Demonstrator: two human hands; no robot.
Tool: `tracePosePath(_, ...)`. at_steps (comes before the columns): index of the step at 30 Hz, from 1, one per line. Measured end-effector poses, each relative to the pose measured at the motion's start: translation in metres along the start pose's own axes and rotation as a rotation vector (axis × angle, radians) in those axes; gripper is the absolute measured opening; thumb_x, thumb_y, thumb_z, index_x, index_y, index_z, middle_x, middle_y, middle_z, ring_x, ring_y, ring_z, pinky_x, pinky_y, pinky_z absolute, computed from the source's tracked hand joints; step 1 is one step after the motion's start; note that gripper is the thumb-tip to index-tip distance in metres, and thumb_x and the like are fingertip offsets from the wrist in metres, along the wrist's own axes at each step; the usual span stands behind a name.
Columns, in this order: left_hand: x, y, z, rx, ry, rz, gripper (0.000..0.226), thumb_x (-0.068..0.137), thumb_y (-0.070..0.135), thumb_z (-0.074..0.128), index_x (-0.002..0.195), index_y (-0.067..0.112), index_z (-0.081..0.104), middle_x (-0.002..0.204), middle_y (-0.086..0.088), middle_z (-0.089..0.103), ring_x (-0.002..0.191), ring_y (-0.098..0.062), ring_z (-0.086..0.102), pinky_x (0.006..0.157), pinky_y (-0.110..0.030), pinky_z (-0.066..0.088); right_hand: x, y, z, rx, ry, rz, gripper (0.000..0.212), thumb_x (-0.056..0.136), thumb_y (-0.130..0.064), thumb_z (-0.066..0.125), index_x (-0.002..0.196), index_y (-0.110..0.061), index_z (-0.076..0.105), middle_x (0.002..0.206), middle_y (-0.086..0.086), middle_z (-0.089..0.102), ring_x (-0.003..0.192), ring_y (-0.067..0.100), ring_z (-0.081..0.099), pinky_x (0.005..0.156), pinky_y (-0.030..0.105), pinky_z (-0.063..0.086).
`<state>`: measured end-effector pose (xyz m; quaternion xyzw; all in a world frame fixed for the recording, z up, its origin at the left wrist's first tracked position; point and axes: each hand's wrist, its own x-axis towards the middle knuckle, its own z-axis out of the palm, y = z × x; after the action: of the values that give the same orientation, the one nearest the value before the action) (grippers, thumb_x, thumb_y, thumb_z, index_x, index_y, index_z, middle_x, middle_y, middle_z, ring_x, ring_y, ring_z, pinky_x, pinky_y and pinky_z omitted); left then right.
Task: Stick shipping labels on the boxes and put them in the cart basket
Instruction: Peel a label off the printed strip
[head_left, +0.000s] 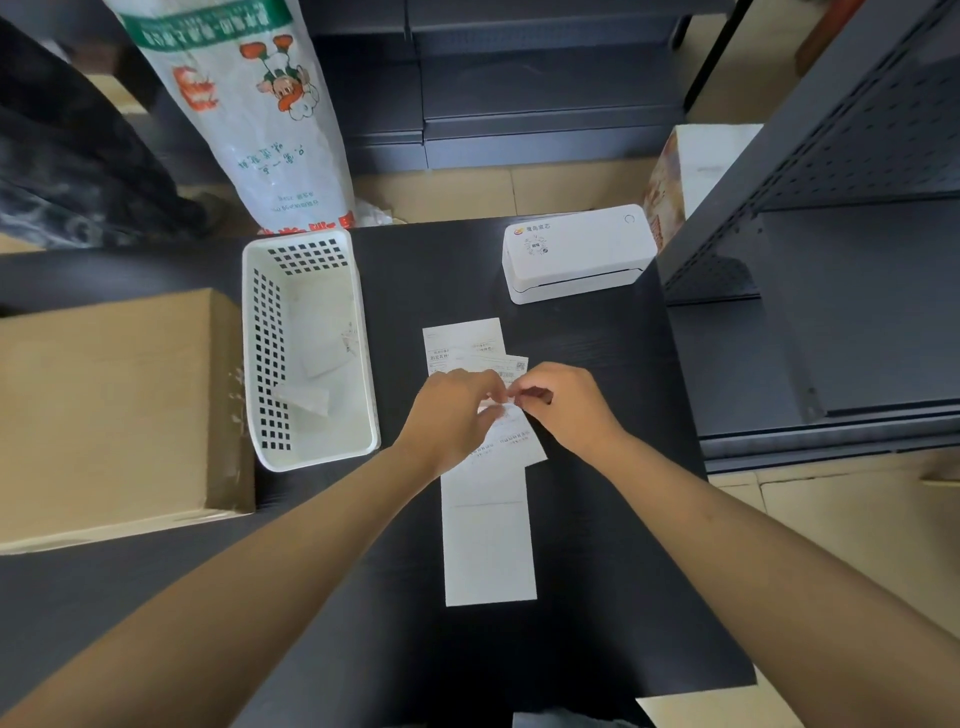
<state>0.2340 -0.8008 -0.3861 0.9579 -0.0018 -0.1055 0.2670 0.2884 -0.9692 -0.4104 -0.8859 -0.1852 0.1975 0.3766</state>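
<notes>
A long white strip of shipping labels (488, 545) lies on the black table (597, 597), running toward me. My left hand (447, 415) and my right hand (563, 405) meet over its far part and pinch the edge of one printed label (511, 441), which tilts up off the strip. More printed labels (462, 343) lie just beyond my fingers. The white perforated basket (265, 332) stands left of the labels with a few pale flat packages (317, 338) inside. A brown cardboard box (114, 410) sits at the far left.
A white label printer (576, 254) stands at the table's back right. Dark metal shelving (831, 260) rises on the right and behind. A large printed white sack (249, 114) leans behind the basket. Another box (696, 166) stands on the floor behind the printer.
</notes>
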Motion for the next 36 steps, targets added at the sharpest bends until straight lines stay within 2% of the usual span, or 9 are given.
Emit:
tracePosePath(2,-0.001,0.001,-0.001,-0.043,-0.011,0.049,0.020,0.091,0.040,0.060,0.105,0.028,0.066,0.110,0.009,0.067,0.102,-0.010,0.057,0.094,-0.028,0.039,0.000,-0.002,-0.001,-0.039,0.002,-0.022,0.012,0.084,-0.014,0.070,0.093,-0.019,0.076,0.085,-0.014,0.060,0.073,-0.005,0.056,0.067,0.004,0.041)
tracePosePath(6,-0.001,0.002,-0.001,-0.083,0.005,0.051,0.017,0.091,0.036,0.060,0.102,0.026,0.069,0.102,0.008,0.065,0.093,-0.007,0.055,0.084,-0.019,0.036,-0.002,-0.001,-0.001,-0.023,0.016,-0.046,0.009,0.084,-0.015,0.071,0.091,-0.019,0.076,0.084,-0.012,0.062,0.073,-0.005,0.057,0.066,0.003,0.042)
tracePosePath(12,-0.001,0.000,-0.004,-0.090,0.012,0.003,0.012,0.088,0.037,0.066,0.093,0.026,0.069,0.093,0.010,0.065,0.084,-0.006,0.054,0.079,-0.021,0.043,-0.005,-0.002,0.004,-0.010,-0.036,-0.086,0.011,0.083,-0.021,0.073,0.093,-0.017,0.074,0.087,-0.007,0.064,0.075,0.001,0.061,0.067,0.006,0.048)
tracePosePath(19,-0.002,-0.001,-0.005,-0.047,0.030,-0.012,0.010,0.089,0.033,0.064,0.093,0.024,0.068,0.096,0.009,0.065,0.090,-0.010,0.057,0.079,-0.023,0.045,-0.002,0.006,0.001,-0.043,-0.015,0.020,0.012,0.087,-0.016,0.068,0.097,-0.017,0.075,0.092,-0.010,0.063,0.075,-0.006,0.056,0.064,0.000,0.041)
tracePosePath(24,0.000,0.004,-0.006,-0.071,0.019,0.041,0.027,0.088,0.042,0.063,0.107,0.025,0.068,0.110,0.008,0.065,0.101,-0.010,0.057,0.092,-0.030,0.045,-0.001,0.004,0.002,-0.042,-0.061,0.017,0.012,0.086,-0.022,0.070,0.096,-0.020,0.075,0.086,-0.012,0.061,0.073,-0.003,0.058,0.063,0.002,0.042)
tracePosePath(28,0.000,0.009,-0.006,-0.058,0.044,-0.001,0.015,0.088,0.036,0.065,0.096,0.026,0.073,0.095,0.009,0.068,0.090,-0.010,0.058,0.085,-0.032,0.048,-0.001,0.001,0.005,0.007,-0.062,0.040,0.015,0.085,-0.034,0.071,0.092,-0.021,0.075,0.081,-0.013,0.060,0.073,0.002,0.058,0.062,0.009,0.040)
tracePosePath(31,-0.001,0.011,-0.004,-0.025,0.048,-0.007,0.013,0.089,0.035,0.064,0.094,0.027,0.073,0.094,0.010,0.068,0.089,-0.010,0.058,0.083,-0.029,0.046,-0.001,0.001,0.006,0.036,-0.063,0.072,0.017,0.085,-0.036,0.071,0.090,-0.021,0.075,0.081,-0.011,0.062,0.074,0.003,0.059,0.064,0.011,0.041)
tracePosePath(36,-0.002,0.015,-0.001,0.008,0.073,-0.007,0.013,0.091,0.032,0.062,0.096,0.025,0.073,0.098,0.008,0.067,0.092,-0.012,0.057,0.083,-0.028,0.046,0.000,-0.002,0.008,0.084,-0.055,0.146,0.019,0.085,-0.040,0.070,0.090,-0.022,0.076,0.077,-0.015,0.062,0.072,0.000,0.057,0.059,0.008,0.037)
